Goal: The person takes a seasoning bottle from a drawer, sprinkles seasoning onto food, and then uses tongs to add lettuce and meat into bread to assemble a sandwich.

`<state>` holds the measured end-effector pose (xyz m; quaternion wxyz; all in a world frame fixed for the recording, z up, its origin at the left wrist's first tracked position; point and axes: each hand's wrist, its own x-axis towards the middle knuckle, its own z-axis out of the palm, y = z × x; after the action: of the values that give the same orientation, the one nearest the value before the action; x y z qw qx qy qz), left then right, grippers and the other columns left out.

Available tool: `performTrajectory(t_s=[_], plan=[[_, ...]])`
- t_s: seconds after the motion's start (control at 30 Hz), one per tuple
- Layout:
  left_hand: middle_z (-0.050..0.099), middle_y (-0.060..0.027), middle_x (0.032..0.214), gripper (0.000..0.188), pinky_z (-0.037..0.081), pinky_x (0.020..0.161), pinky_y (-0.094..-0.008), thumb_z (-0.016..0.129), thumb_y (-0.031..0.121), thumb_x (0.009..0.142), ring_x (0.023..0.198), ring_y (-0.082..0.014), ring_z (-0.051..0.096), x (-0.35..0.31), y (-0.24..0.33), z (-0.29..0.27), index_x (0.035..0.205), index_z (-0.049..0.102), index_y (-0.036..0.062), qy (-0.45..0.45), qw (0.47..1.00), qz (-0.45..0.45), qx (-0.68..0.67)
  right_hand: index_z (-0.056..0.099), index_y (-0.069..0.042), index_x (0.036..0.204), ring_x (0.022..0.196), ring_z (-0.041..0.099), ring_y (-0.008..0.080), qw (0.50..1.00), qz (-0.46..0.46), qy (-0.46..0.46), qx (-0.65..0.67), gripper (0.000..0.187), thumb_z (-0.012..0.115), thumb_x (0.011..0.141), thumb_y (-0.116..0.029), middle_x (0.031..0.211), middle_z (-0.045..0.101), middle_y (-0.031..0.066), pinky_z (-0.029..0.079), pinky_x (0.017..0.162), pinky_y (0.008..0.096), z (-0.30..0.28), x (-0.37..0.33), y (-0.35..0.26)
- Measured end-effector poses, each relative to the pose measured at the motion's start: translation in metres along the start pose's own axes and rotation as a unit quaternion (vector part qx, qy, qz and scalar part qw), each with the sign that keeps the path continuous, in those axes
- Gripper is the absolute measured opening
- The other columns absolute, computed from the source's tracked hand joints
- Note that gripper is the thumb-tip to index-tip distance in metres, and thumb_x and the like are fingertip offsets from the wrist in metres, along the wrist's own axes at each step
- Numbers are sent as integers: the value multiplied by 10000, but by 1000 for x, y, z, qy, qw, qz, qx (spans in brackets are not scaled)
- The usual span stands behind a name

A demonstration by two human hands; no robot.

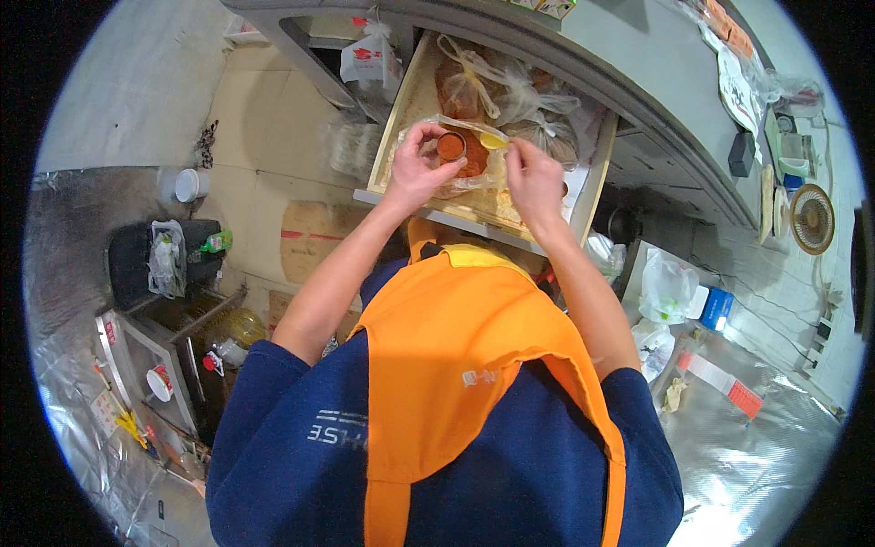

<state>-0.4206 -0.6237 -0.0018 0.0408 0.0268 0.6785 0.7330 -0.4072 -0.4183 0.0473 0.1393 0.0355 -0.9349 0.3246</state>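
My left hand (421, 171) is closed round a small round container (451, 146) filled with reddish-orange powder. Under it lies an opened clear plastic bag (448, 189) with more of the same powder (476, 155) inside, in the pulled-out drawer (392, 150). Pinched in the fingers of my right hand (536, 182) is a yellow spoon (493, 141), its bowl just right of the container and over the bag. Whether the spoon carries powder is too small to tell. Both forearms reach over the drawer's front edge.
Several knotted plastic bags (538, 100) fill the back of the drawer. A grey countertop (629, 64) runs above it. To the left are a white tub (190, 185) and a dark bin (137, 260); at right, plastic bags (670, 287) and a blue box (717, 309) sit near foil-covered surfaces.
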Motion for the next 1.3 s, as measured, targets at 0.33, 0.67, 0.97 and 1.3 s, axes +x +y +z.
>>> performTrajectory(t_s=[0.33,0.67,0.97,1.3], plan=[[624,-79,1178,454,581,950,-357,838,60,835,1100,-178,644,-33,28,-30,1195,564,12,47,989,-1,141,779,19,887,775,714,432,983,164,-23,85,253,609,908,-167,812,717,257,562,741,478,115,-8,43],[640,-135,1111,454,557,898,-380,844,110,790,1035,-260,663,-24,18,-8,1156,600,-3,17,962,23,272,709,94,1113,656,684,126,895,310,-48,317,288,617,1027,-165,845,754,122,558,605,263,-5,10,11],[646,-146,1075,426,528,898,-389,834,116,763,1009,-295,659,8,21,19,1107,611,-2,8,963,56,265,712,17,1107,716,709,293,994,6,-16,105,179,671,954,-67,845,718,184,548,651,372,-21,1,-34],[661,-121,1035,404,545,888,-370,841,65,761,998,-265,682,12,17,20,1090,615,8,12,976,37,213,700,-2,1120,710,662,287,969,-242,5,-57,276,732,848,24,849,693,127,546,620,375,-27,0,-43]])
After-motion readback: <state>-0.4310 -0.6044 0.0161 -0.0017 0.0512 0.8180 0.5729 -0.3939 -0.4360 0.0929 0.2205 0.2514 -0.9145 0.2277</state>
